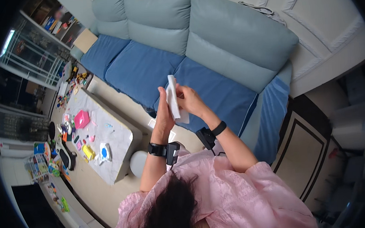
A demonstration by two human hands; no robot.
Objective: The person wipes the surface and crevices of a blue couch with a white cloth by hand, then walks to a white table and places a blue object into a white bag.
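Note:
A white, folded sheet that looks like a tissue or thin cloth (pixel 172 98) stands on edge between my two hands, in front of the sofa. My left hand (pixel 163 117) presses against its left side, thumb pointing up. From the right, my right hand (pixel 191 100) grips it with bent fingers, partly hidden behind the sheet. A loose corner hangs below my right fingers. Both wrists wear black straps with small dark devices attached.
A sofa with blue seat covers (pixel 141 68) runs across the far side. To the left, a marble-topped table (pixel 117 135) bears a pink box (pixel 81 119), a white pack with a blue circle (pixel 105 153) and small toys. A round white stool (pixel 139 163) stands beside it.

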